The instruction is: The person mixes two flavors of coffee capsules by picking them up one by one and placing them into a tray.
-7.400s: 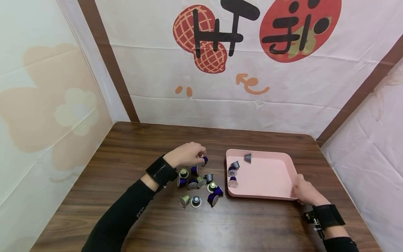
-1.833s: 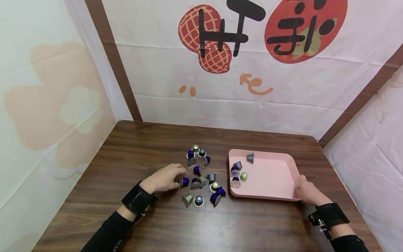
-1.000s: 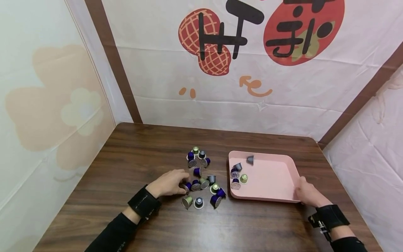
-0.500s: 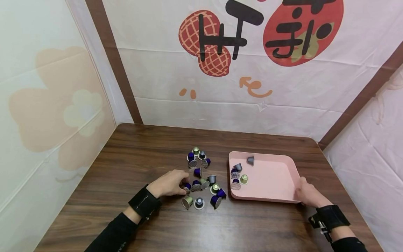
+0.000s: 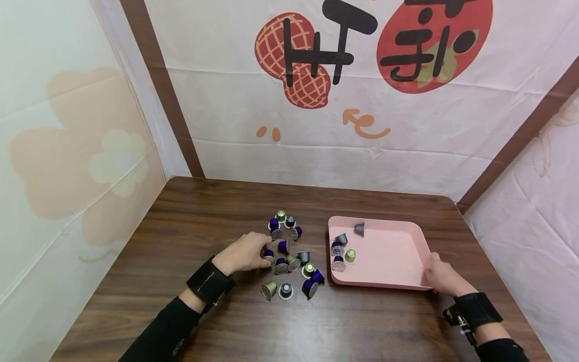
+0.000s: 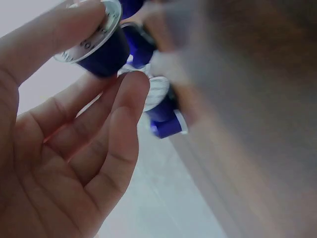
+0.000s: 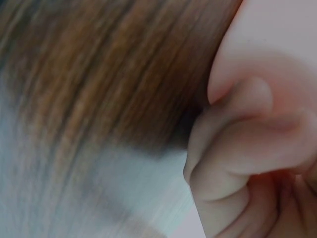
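My left hand (image 5: 244, 253) pinches a dark blue coffee capsule (image 6: 105, 57) between thumb and fingers, at the left side of the scattered capsules. In the left wrist view its printed foil lid is partly under the thumb, while the other fingers curve below it. At the right, my right hand (image 5: 443, 275) grips the near right corner of a pink tray (image 5: 389, 251). In the right wrist view, curled fingers (image 7: 247, 148) press against the tray's wall. Inside the tray, along its left side, are several capsules, among them a green capsule (image 5: 350, 256).
Several blue, green and grey capsules lie loosely on the wooden table (image 5: 362, 322), some upright, some on their sides. A small group with a green capsule (image 5: 281, 216) stands farther back. Near the front are another green capsule (image 5: 269, 290) and a grey-blue capsule (image 5: 286, 290).
Since the earliest frame a green capsule has appeared in the tray. My left hand has taken the blue capsule at the left and moved it slightly away from me. The right hand stays put.
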`<state>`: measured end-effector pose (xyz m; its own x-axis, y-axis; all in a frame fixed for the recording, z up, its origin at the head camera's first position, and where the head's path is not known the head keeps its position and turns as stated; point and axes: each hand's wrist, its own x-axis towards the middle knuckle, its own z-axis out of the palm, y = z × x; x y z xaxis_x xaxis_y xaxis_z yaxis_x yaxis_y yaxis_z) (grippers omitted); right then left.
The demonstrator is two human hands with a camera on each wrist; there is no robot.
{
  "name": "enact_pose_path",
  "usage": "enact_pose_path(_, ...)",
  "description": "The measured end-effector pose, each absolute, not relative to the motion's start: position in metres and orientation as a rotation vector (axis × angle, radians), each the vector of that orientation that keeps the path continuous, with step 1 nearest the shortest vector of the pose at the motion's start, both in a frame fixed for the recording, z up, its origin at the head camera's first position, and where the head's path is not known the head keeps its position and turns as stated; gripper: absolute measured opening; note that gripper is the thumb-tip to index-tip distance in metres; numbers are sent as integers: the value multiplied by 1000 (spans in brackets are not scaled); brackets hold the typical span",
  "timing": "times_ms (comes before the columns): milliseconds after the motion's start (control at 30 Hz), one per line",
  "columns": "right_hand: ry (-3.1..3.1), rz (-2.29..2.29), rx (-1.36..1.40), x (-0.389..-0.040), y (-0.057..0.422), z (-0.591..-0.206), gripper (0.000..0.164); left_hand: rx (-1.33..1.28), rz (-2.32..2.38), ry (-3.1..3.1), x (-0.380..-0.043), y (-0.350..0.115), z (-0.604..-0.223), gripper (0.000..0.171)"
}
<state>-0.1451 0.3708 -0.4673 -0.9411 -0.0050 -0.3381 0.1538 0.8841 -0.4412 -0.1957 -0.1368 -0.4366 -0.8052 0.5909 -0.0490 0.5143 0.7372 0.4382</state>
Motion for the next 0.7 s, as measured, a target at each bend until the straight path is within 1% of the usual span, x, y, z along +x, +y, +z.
enact_pose_path(167, 2711, -659, 123, -145, 371, -464, 28, 914, 628, 2773, -203, -121, -421, 19)
enact_pose_path(367, 2700, -669, 149, -146, 371, -460, 33, 998, 607, 2739, -214, -94, -410, 15)
enact_pose_path(600, 2701, -684, 178, -145, 371, -465, 38, 1164, 468, 2732, -226, -55, -402, 17)
enact_pose_path(700, 2716, -673, 169, -146, 372, -466, 37, 1206, 453, 2703, -227, -36, -396, 15)
